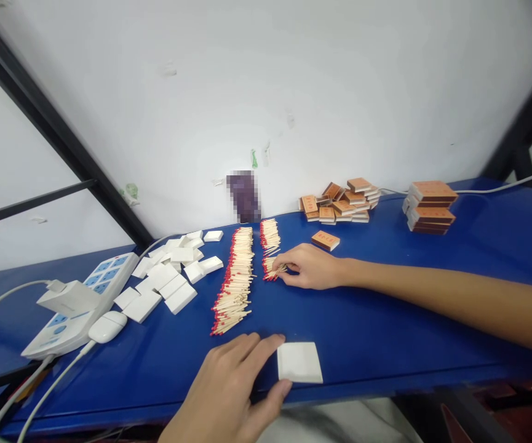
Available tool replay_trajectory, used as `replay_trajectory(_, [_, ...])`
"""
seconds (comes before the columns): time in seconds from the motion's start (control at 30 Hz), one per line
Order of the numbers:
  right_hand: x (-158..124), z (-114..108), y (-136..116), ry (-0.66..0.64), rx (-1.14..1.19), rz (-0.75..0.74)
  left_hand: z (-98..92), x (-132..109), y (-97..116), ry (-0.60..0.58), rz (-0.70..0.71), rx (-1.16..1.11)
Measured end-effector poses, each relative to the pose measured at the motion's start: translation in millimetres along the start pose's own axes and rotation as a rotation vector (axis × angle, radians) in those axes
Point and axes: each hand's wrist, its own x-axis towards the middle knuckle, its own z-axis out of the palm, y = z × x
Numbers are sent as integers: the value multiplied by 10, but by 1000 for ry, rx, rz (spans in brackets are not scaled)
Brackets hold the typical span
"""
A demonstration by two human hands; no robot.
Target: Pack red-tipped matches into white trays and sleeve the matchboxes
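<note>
My left hand (235,387) grips a white matchbox tray (299,362) at its left end, index finger at the far corner and thumb at the near one. The tray lies near the table's front edge. My right hand (309,266) pinches matches (278,269) at the near end of the shorter row; its fingertips are partly hidden. Left of this row runs a longer row of red-tipped matches (238,277). Behind my right hand lies a single orange matchbox cover (325,240).
White matchbox trays (180,296) are spread at the left, beside a power strip (109,271) with a plugged-in charger (68,298) and a white earbud case (107,327). Orange matchboxes lie in a loose pile (343,207) and a stack (432,195) along the wall.
</note>
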Motion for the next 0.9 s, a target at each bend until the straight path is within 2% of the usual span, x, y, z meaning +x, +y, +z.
replay_trajectory(0.47, [-16, -31, -57, 65, -162, 162, -15, -1, -4, -23, -6, -19])
replay_trajectory(0.9, [0, -26, -37, 21, -98, 106, 10, -2, 9, -24, -9, -19])
